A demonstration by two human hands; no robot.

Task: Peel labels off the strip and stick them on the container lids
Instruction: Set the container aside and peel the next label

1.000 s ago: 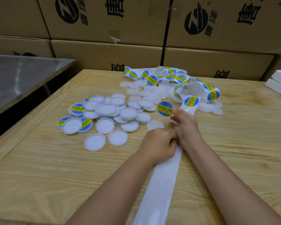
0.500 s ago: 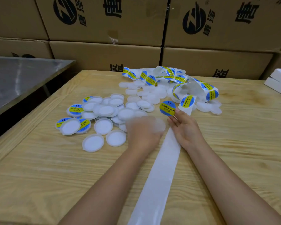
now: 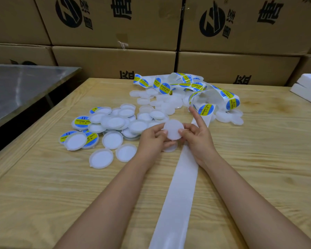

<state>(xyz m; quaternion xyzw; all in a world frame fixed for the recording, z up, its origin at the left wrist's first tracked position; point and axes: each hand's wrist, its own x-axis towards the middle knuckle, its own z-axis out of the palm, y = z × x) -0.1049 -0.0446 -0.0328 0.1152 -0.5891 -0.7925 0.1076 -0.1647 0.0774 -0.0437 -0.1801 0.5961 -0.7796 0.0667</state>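
White lid between both hands (lifted)

Lids left of strip; boxes behind table.

Labels blue w/ yellow band; lids translucent white.

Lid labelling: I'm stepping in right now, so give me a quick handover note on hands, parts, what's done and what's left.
Left hand and right hand hold one blank lid between them, above the bare backing strip.
No peeled label shows on the fingers.
Next label sits on the strip just beyond the right forefinger.
Done: a few labelled lids at the left of the pile.
Left: the held lid, the blank lids, and the label strip piled at the back.
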